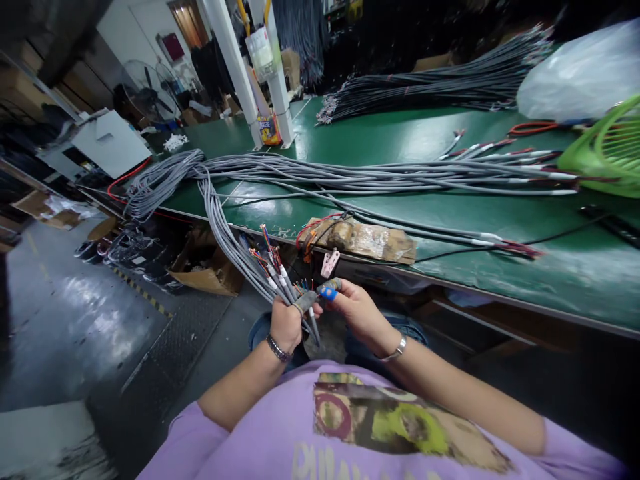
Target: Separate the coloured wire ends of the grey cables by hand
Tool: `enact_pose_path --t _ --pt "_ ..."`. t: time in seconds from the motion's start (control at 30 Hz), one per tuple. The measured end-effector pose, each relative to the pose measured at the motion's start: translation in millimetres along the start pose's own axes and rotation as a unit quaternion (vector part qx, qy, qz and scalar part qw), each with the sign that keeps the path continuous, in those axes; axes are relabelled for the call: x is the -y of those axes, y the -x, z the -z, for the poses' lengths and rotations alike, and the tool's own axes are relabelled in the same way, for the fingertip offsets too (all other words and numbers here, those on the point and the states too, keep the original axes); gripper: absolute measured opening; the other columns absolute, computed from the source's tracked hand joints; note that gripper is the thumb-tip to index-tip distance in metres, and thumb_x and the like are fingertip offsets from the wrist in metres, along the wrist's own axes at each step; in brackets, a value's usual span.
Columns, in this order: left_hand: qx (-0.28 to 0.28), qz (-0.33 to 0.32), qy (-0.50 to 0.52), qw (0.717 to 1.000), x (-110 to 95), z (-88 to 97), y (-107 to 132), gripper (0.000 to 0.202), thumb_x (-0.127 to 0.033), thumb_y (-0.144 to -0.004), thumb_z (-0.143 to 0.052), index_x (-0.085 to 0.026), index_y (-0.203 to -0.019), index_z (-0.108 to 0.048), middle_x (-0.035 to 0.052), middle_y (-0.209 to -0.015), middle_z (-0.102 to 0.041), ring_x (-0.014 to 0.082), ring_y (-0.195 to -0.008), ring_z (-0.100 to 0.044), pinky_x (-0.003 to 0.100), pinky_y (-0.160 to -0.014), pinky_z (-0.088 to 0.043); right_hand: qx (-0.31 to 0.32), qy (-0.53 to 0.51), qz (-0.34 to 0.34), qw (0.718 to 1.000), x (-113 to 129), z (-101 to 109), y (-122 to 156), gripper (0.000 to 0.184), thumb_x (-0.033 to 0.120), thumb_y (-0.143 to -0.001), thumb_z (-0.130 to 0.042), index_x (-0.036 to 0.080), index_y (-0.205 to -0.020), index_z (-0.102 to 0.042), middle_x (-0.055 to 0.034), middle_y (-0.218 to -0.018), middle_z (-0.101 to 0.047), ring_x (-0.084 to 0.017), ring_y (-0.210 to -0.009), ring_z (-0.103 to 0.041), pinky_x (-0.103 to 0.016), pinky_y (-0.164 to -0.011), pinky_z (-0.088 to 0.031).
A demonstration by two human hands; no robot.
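Left hand [287,325]: fingers curled tight round a bundle of slim round grey cables [239,257] with multicoloured wire ends
Right hand [359,310]: thumb and forefinger pinched closed beside it — I cannot tell on what
Cables' place: before the torso, trailing up onto the glossy green bench [400,133]

left hand [286,323]: curled in grip | right hand [359,312]: pinching, near left | forearms [450,380]: angled inward
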State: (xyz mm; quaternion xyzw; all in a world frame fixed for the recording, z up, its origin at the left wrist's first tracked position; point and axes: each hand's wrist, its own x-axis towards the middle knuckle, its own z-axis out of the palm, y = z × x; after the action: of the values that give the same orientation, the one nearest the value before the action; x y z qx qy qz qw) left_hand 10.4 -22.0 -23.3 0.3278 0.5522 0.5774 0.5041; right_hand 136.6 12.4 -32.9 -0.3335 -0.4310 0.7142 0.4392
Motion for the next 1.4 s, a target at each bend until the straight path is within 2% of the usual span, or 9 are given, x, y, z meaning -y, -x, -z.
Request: enact_pose_path --t 0.23,0.43,0.53,0.67,0.77,0.97,1.23,1.4 --pt "0.052 -0.01 -0.017 0.998 0.5 2.3 -1.3 0.031 -0.039 -0.067 -0.073 -0.013 -0.053 -0.062 0.0023 -0.041 -0.057 0.0119 -0.041 -0.053 0.022 -0.04 -0.036 -0.041 -0.002 -0.01 0.999 -2.6 -0.6 -0.7 0.034 0.047 -0.063 -0.076 0.018 -0.066 -0.058 0.0031 -0.057 -0.054 -0.009 -0.054 -0.042 -0.025 -0.054 -0.032" --pt "0.053 0.02 0.005 0.998 -6.8 4.0 1.1 0.028 -0.038 -0.062 -0.074 -0.013 -0.056 -0.063 0.0017 -0.043 -0.058 0.0111 -0.038 -0.05 0.023 -0.04 -0.039 -0.083 -0.086 -0.045 0.992 -1.3 7.4 -6.9 0.037 0.044 -0.061 -0.078 0.018 -0.06 -0.052 0.0072 -0.051 -0.043 -0.007 -0.049 -0.036 -0.024 -0.053 -0.038" --pt "0.054 0.035 0.022 0.998 -11.3 4.5 0.9 0.027 -0.037 -0.06 -0.075 -0.013 -0.055 -0.062 0.0017 -0.042 -0.058 0.0111 -0.036 -0.049 0.023 -0.038 -0.038 -0.104 -0.113 -0.043 0.987 3.2 16.7 -12.7 0.034 0.043 -0.064 -0.077 0.019 -0.063 -0.053 0.0059 -0.055 -0.047 -0.007 -0.05 -0.038 -0.023 -0.053 -0.041" --pt "0.07 0.046 0.043 0.996 -17.7 0.9 -2.7 0.025 -0.034 -0.059 -0.075 -0.013 -0.056 -0.062 0.0016 -0.042 -0.057 0.0106 -0.036 -0.049 0.022 -0.037 -0.036 -0.068 -0.136 -0.08 0.985 14.2 22.1 -23.9 0.034 0.052 -0.075 -0.065 0.019 -0.075 -0.061 0.0003 -0.068 -0.059 -0.009 -0.053 -0.047 -0.024 -0.055 -0.046" --pt "0.085 0.046 0.051 0.994 -24.2 -6.1 -7.2 0.025 -0.033 -0.058 -0.076 -0.013 -0.055 -0.061 0.0014 -0.042 -0.056 0.0099 -0.036 -0.048 0.022 -0.038 -0.037 -0.023 -0.151 -0.112 0.982 23.9 18.8 -33.8 0.037 0.055 -0.08 -0.059 0.018 -0.079 -0.064 -0.0016 -0.069 -0.062 -0.01 -0.056 -0.052 -0.023 -0.053 -0.047" --pt "0.08 0.054 0.05 0.994 -31.8 -19.2 -16.0 0.03 -0.036 -0.054 -0.077 -0.013 -0.056 -0.06 0.0009 -0.043 -0.056 0.0099 -0.035 -0.047 0.023 -0.037 -0.036 -0.012 -0.17 -0.085 0.982 27.9 11.9 -43.7 0.039 0.055 -0.071 -0.07 0.017 -0.069 -0.063 0.0 -0.064 -0.061 -0.011 -0.059 -0.053 -0.023 -0.054 -0.044" --pt "0.077 0.064 0.04 0.994 -20.6 -18.7 -22.3 0.025 -0.033 -0.055 -0.076 -0.012 -0.056 -0.062 0.0009 -0.042 -0.056 0.0096 -0.036 -0.048 0.022 -0.039 -0.037 -0.055 -0.137 -0.029 0.989 20.7 7.4 -45.7 0.047 0.062 -0.062 -0.073 0.018 -0.06 -0.058 0.0005 -0.057 -0.056 -0.012 -0.054 -0.048 -0.027 -0.056 -0.04" --pt "0.069 0.066 0.029 0.995 -20.0 -19.7 -20.7 0.026 -0.034 -0.055 -0.076 -0.012 -0.056 -0.062 0.001 -0.042 -0.056 0.0096 -0.036 -0.048 0.022 -0.037 -0.036 -0.071 -0.157 -0.036 0.984 17.5 6.0 -47.5 0.046 0.06 -0.06 -0.075 0.017 -0.066 -0.061 0.0003 -0.059 -0.057 -0.012 -0.054 -0.048 -0.026 -0.054 -0.04"
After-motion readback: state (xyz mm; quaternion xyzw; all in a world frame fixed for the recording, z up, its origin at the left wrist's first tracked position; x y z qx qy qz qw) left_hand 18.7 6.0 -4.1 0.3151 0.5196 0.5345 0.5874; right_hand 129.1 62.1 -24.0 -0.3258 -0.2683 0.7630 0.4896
